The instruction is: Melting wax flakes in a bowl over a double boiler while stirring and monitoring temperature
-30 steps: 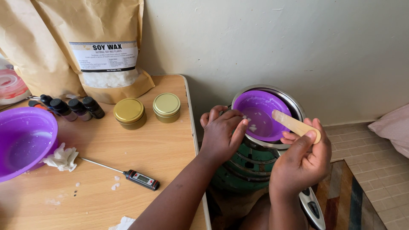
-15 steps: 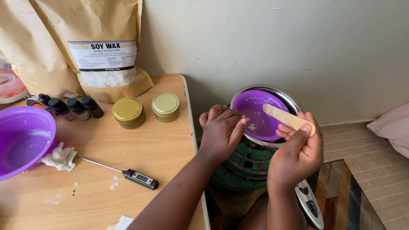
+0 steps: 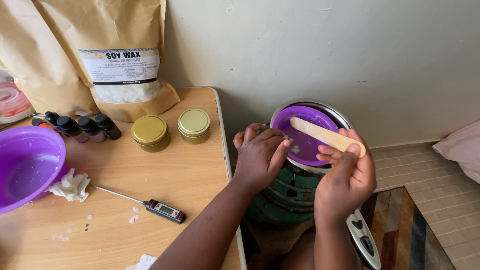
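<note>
A small purple bowl (image 3: 306, 134) sits inside a metal pot (image 3: 330, 109) on a green stove (image 3: 295, 195) beside the table. Pale flakes and liquid lie in the bowl. My left hand (image 3: 260, 155) grips the near-left rim of the pot and bowl. My right hand (image 3: 347, 177) pinches one end of a flat wooden stick (image 3: 320, 134), which reaches over the bowl with its far tip above the left side.
The wooden table (image 3: 175, 180) holds a large purple bowl (image 3: 27, 165), a crumpled tissue (image 3: 70, 185), a probe thermometer (image 3: 150, 205), two gold-lidded tins (image 3: 150, 131), several small dark bottles (image 3: 80, 126) and brown paper bags (image 3: 120, 60). A patterned rug (image 3: 410, 235) covers the floor.
My right hand has swung the wooden stick left, from the bowl's right rim to across its middle. The left hand has stayed on the rim.
</note>
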